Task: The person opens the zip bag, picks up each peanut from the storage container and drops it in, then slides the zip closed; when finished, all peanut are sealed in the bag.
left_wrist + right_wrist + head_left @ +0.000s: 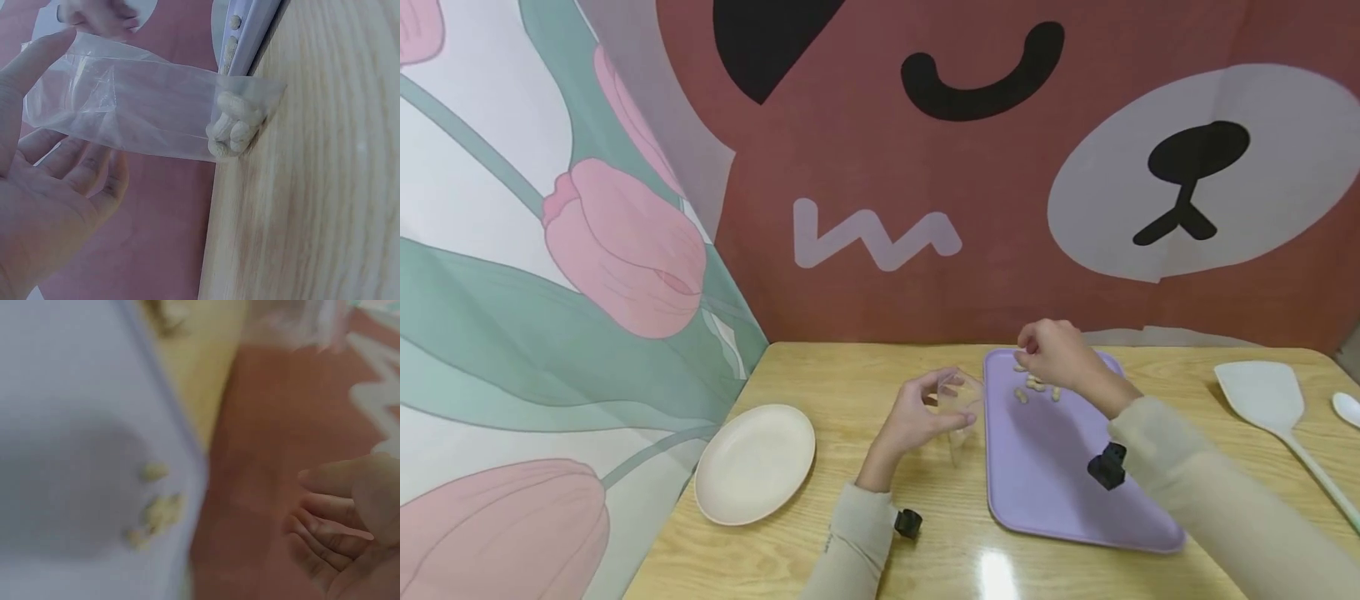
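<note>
My left hand (pixel 917 417) holds the upper part of a clear plastic bag (pixel 156 106), its thumb and fingers spread around the mouth. The bag hangs down to the table, with several peanuts in their shells (pixel 234 125) gathered at its bottom. Over the far end of a purple tray (pixel 1037 483) is my right hand (pixel 1060 358), its fingers loosely bent. No item shows between those fingers in the right wrist view, which is blurred. Below that hand, several loose peanuts (pixel 161 512) lie on the tray.
A cream plate (pixel 756 465) sits on the wooden table (pixel 865 367) at the left. Right of the tray lie a white spatula (pixel 1262 396) and a white spoon (pixel 1348 408), partly out of view. A printed wall covering (pixel 850 300) stands behind the table.
</note>
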{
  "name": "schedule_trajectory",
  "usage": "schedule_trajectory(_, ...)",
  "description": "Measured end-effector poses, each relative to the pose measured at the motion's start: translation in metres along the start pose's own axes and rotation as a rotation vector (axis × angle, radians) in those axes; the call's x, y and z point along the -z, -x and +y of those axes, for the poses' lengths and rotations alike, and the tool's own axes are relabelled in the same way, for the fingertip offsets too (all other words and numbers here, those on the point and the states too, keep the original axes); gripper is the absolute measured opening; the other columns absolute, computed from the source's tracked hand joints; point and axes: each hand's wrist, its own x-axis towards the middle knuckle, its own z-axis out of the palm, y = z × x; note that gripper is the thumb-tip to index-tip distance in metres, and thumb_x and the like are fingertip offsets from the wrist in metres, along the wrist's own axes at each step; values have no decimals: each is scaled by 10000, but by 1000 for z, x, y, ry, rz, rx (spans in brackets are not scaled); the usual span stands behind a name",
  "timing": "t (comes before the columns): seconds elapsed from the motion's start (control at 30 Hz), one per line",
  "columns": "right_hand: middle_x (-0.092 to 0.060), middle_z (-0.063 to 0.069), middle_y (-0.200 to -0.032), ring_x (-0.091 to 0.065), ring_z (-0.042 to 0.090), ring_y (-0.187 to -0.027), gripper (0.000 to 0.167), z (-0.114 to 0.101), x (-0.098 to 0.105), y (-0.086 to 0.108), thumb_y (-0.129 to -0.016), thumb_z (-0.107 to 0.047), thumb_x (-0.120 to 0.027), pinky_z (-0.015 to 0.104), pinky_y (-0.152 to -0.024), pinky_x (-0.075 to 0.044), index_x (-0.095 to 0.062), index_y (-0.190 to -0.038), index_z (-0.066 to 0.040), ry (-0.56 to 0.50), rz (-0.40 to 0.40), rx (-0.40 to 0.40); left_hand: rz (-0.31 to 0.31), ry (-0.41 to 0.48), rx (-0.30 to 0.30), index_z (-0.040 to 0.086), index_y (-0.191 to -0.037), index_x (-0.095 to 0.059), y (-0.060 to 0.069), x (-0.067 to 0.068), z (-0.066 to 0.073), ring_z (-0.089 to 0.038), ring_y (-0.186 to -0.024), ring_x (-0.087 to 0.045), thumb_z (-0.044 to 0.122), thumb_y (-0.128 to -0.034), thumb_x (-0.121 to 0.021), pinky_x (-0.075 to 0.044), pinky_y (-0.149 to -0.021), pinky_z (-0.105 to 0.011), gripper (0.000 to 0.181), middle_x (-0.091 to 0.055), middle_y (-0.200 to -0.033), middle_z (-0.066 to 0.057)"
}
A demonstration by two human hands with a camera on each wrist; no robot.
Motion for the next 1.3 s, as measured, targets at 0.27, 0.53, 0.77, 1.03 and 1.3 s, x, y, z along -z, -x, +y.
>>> schedule_trajectory(0.27, -669, 233, -936, -571, 278, -743, 331, 59, -28, 11, -832, -93, -736, 417, -643, -493, -660, -1048, 146, 31, -92, -163, -7, -11, -1, 132, -1409, -559, 0, 3, 2, -234, -1082, -628, 245, -801, -843, -485, -903, -500, 681, -655, -1258, -95)
schedule_trajectory(0.53, -662, 129, -781, -581, 266, -704, 146, 81, -47, 23, -794, -71, -704, 421, -632, -477, -682, -856, 59, 20, -102, -199, -9, -14, -7, 131, -1406, -562, 1, 4, 2, -156, -1053, -628, 259, -803, -842, -486, -867, -353, 678, -657, -1255, -107)
schedule_trajectory(0.77, -653, 84, -751, -578, 251, -695, 59, 83, -51, 23, -788, -48, -710, 395, -626, -465, -679, -776, 0, -11, -121, -223, 0, -2, -9, 119, -1404, -564, 2, 4, 3, -259, -1075, -632, 249, -804, -839, -488, -893, -467, 673, -658, -1249, -114)
schedule_trajectory(1.03, -662, 119, -800, -578, 253, -719, 86, 83, -51, 21, -823, -24, -698, 404, -646, -486, -689, -858, 54, -24, -174, -259, 8, -3, -1, 129, -1397, -572, 2, 3, 1, -197, -1055, -632, 251, -799, -844, -494, -880, -434, 668, -665, -1241, -95)
schedule_trajectory(1.3, -652, 104, -769, -592, 238, -696, 116, 73, -38, 12, -822, -20, -710, 404, -616, -502, -687, -872, 82, -13, -125, -141, 1, -4, 5, 123, -1403, -564, 2, 2, 1, -299, -1092, -622, 252, -804, -841, -484, -899, -511, 673, -663, -1244, -68)
